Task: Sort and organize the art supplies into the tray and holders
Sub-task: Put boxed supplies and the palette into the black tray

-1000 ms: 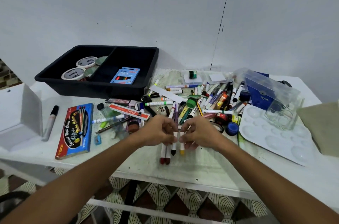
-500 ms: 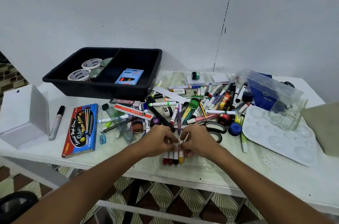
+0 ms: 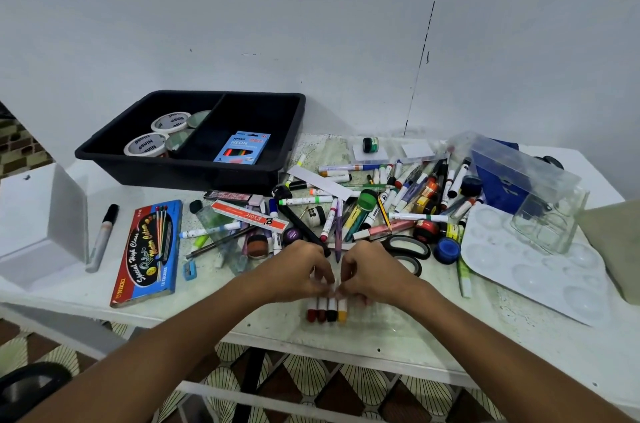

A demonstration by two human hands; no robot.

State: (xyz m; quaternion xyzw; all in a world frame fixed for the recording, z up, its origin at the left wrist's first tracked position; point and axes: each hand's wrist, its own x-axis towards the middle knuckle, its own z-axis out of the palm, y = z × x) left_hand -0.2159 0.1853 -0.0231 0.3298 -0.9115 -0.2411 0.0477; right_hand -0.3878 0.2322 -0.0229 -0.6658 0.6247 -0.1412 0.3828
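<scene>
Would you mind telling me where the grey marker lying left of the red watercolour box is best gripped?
I would pinch the grey marker at mid-barrel from above, fingers on its two long sides. It lies flat, black cap pointing away, with bare table on both sides, between the white holder and the watercolour box.

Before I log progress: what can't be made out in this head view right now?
- Upper parts of the four markers: hidden under the left hand and right hand.
- Scissors: blades covered by the right hand.
- Black tray: near wall hides the floor of the left compartment below the tape rolls.
- Marker pile: labels too small to read.
</scene>
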